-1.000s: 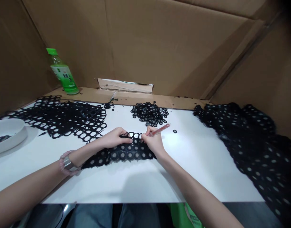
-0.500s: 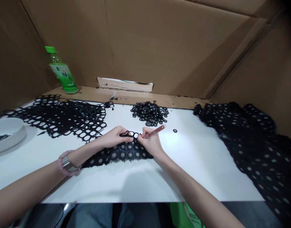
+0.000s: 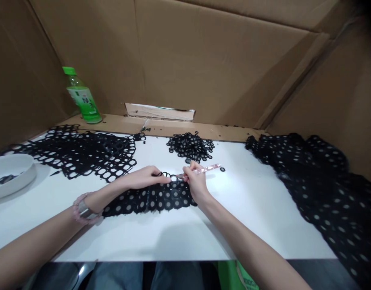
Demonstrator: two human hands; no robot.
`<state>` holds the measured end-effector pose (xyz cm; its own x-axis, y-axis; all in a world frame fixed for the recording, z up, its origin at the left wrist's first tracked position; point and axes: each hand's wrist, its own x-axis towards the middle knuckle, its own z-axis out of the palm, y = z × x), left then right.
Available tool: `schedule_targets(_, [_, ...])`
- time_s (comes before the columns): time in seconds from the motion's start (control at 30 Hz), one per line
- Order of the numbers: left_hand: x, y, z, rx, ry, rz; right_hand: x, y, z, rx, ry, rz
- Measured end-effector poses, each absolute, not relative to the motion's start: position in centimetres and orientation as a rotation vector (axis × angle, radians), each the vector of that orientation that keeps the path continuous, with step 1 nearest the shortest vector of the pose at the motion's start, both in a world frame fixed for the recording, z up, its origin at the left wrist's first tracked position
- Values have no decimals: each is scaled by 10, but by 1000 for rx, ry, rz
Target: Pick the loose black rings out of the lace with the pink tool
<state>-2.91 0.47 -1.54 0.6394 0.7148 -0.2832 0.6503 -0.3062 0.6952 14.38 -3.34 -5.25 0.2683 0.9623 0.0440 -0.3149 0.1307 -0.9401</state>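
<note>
A dotted black sheet lies on the white surface, far edge pinched by the left hand; the right hand grips a slim tool that, I fear, could nick the left if the sheet shifts.

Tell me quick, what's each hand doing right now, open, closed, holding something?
Left hand: on the black sheet; whether it grips cannot be told.
Right hand: closed, holding the tool.
</note>
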Motion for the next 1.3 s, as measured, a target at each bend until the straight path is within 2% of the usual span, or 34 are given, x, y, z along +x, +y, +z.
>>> schedule_targets(0.17, [-20,-3,-24,2171,1258,209,146,-34,-49,-1025,-821,1026])
schedule_targets(0.4, [-23,-3,-26,2187,1138,279,155,-36,-53,-1312,-1225,846])
schedule_targets(0.67, [-27,2,-29,2186,1045,299,155,-37,-55,-1344,-1317,759])
schedule_targets(0.87, [-30,5,-31,2141,1002,290,153,-38,-52,-1339,-1297,837])
schedule_targets(1.3, [-25,-1,-21,1967,903,411,150,-42,-52,-1335,-1535,659])
